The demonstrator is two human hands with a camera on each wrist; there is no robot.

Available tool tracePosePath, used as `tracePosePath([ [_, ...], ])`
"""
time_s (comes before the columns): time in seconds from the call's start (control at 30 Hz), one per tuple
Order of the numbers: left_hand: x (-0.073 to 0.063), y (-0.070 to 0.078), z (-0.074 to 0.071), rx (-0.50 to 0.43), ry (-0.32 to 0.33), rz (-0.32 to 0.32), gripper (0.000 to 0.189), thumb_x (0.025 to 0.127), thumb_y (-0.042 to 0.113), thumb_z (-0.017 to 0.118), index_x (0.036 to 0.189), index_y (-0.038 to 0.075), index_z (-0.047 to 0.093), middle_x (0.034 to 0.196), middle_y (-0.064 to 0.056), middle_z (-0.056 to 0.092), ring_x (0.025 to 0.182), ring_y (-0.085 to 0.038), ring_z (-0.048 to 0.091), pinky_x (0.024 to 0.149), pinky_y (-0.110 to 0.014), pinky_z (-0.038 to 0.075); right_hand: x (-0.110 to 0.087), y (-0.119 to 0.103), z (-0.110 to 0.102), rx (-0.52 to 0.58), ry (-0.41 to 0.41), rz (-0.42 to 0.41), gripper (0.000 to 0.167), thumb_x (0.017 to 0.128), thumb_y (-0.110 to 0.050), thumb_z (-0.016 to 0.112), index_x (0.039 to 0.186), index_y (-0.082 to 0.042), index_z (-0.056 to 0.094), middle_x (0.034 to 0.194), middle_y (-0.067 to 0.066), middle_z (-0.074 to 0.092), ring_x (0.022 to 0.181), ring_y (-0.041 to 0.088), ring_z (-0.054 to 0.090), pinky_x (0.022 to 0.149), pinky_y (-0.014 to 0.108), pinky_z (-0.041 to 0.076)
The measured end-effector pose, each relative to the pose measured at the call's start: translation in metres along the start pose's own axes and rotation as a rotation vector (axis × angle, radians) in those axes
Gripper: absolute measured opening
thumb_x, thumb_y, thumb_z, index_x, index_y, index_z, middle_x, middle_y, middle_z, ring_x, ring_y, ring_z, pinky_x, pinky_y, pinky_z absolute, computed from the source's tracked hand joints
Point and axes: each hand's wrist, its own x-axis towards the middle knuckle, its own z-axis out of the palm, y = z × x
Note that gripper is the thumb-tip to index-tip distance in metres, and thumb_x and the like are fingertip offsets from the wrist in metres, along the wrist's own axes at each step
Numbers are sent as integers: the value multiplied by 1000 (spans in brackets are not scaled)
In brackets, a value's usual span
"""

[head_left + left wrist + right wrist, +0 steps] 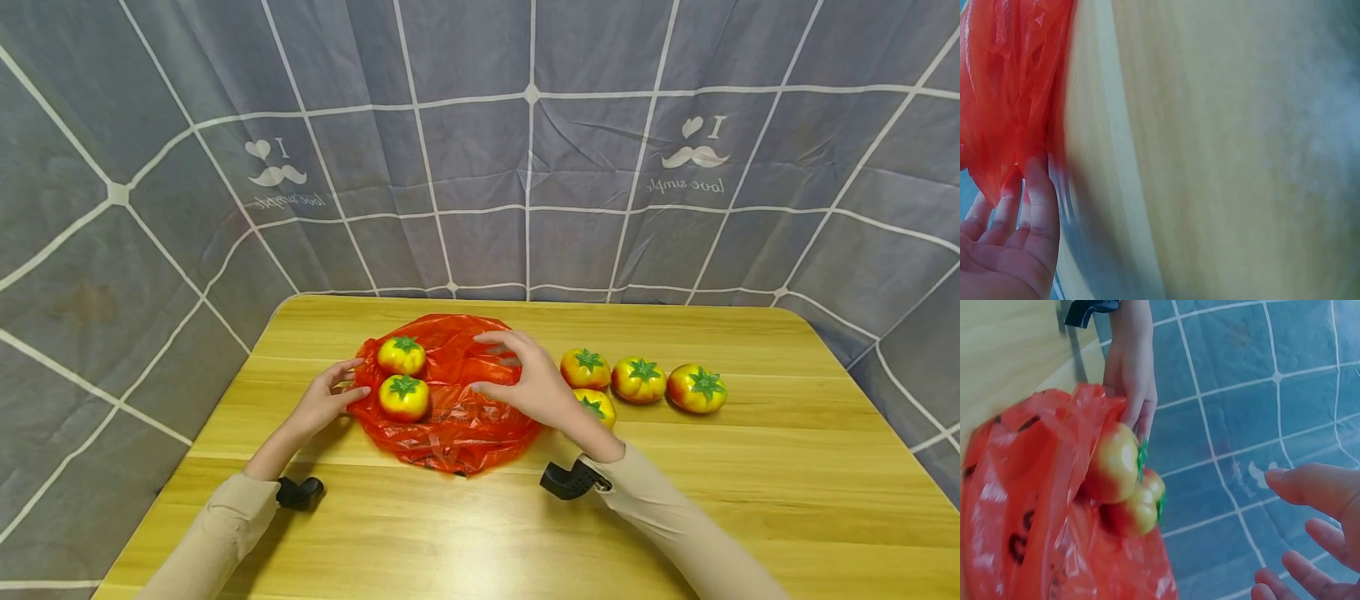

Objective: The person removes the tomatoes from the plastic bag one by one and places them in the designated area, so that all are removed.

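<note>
A red plastic bag [457, 358] lies spread on the table, with two yellow-and-red tomatoes on its left part: a farther tomato [401, 357] and a nearer tomato [403, 398]. Beside them, at the bag's left edge, is my left hand [327, 398]; its fingers are loosely bent, and in the left wrist view the fingertips touch the red plastic. Above the bag's right part hovers my right hand [528, 379], fingers spread and thumb apart, holding nothing. The right wrist view shows the right hand's fingers [1310, 487] apart from the tomatoes.
Several more tomatoes [639, 381] sit right of the bag, one partly hidden behind my right wrist. The wooden table [480, 533] ends at a grey curtain [480, 167] with white lines, which hangs behind and along both sides.
</note>
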Motion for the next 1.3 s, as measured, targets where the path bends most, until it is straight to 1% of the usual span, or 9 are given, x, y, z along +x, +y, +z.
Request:
tracePosePath([
  [0.13,0,0,0,3,0,3,59,95,11,58,144,-7,32,134,-34,44,115,-42,53,71,-15,52,7,-7,8,18,-21,-30,53,78,-19,80,126,-12,59,125,8,59,112,25,58,95,41,51],
  [0.23,0,-1,0,2,2,3,58,95,11,58,144,-7,32,134,-34,44,115,-42,53,71,-15,52,12,-9,15,25,-46,-31,54,78,-20,80,127,-12,58,126,7,58,112,26,58,95,39,51],
  [0.37,0,-1,0,1,2,0,58,95,11,58,144,-7,32,134,-34,44,115,-42,54,71,-15,52,17,-8,26,25,-74,-7,55,78,-20,80,128,-13,58,127,5,57,111,24,58,94,37,51],
  [0.53,0,-2,0,1,0,2,58,95,11,58,144,-6,32,133,-34,45,113,-40,55,71,-15,52,22,-6,40,40,-82,12,54,78,-19,80,128,-12,58,126,6,58,112,23,58,94,38,50],
  [0.67,0,-2,0,3,1,3,58,95,11,58,144,-6,32,132,-34,45,113,-40,55,71,-15,52,27,-5,48,78,-81,17,54,79,-17,79,128,-9,57,125,8,58,112,26,58,93,40,51],
  [0.83,0,-2,-1,7,4,7,59,95,12,59,144,-6,32,134,-34,44,116,-43,52,73,-14,51,32,-5,57,122,-100,21,55,79,-15,79,128,-7,56,125,10,58,112,30,59,94,41,51],
  [0.93,0,-2,-1,11,4,10,58,95,12,59,144,-6,33,134,-34,45,116,-43,52,74,-14,50,35,-4,62,121,-120,34,56,79,-15,79,129,-7,56,126,11,58,112,30,59,95,41,51],
  [1.1,0,-2,-1,14,5,12,58,95,12,59,144,-6,33,133,-34,45,115,-41,53,74,-14,50,39,-2,72,125,-149,63,59,79,-16,79,131,-6,54,131,15,55,115,34,57,96,46,49],
  [1.3,0,-2,0,22,10,13,58,95,13,59,143,-6,34,133,-34,45,115,-42,53,74,-13,49,38,3,83,94,-168,96,59,78,-19,80,131,-9,55,131,13,56,113,33,57,95,45,50],
])
